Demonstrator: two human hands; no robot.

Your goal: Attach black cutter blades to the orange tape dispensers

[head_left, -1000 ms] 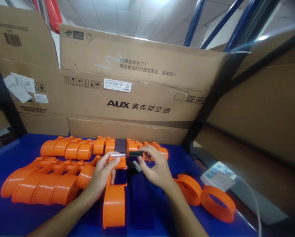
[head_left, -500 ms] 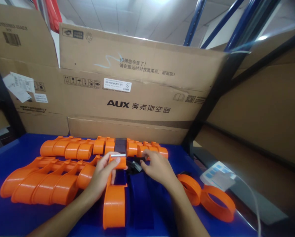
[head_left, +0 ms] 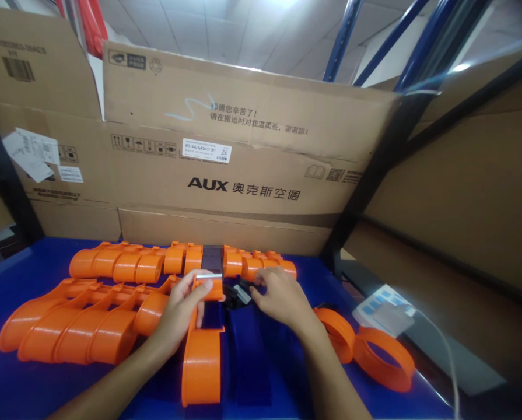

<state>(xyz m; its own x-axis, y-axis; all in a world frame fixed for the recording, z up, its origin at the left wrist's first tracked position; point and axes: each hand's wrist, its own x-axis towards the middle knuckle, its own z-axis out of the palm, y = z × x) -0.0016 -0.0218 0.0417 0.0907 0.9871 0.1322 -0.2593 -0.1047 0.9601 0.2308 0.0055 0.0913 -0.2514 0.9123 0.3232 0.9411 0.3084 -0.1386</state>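
My left hand (head_left: 185,303) is closed on an orange tape dispenser (head_left: 209,288), its thumb on the part just below a white serrated edge. The dispenser's round lower part (head_left: 202,366) hangs toward me. To the right, my right hand (head_left: 278,294) has its fingers curled beside a small pile of black and grey pieces (head_left: 240,293); whether its fingertips hold one is too small to tell. A dark strip (head_left: 212,258) lies just behind the dispenser's toothed end.
Several orange dispensers stand in a back row (head_left: 127,263) and a front row (head_left: 79,329) on the blue table (head_left: 156,391). Two orange rings (head_left: 384,359) lie at the right, near a white-and-blue box (head_left: 383,309) with a cable. Cardboard (head_left: 243,163) stands behind.
My right hand has drawn slightly away from the small black and grey pieces. My left hand keeps the dispenser in the same place.
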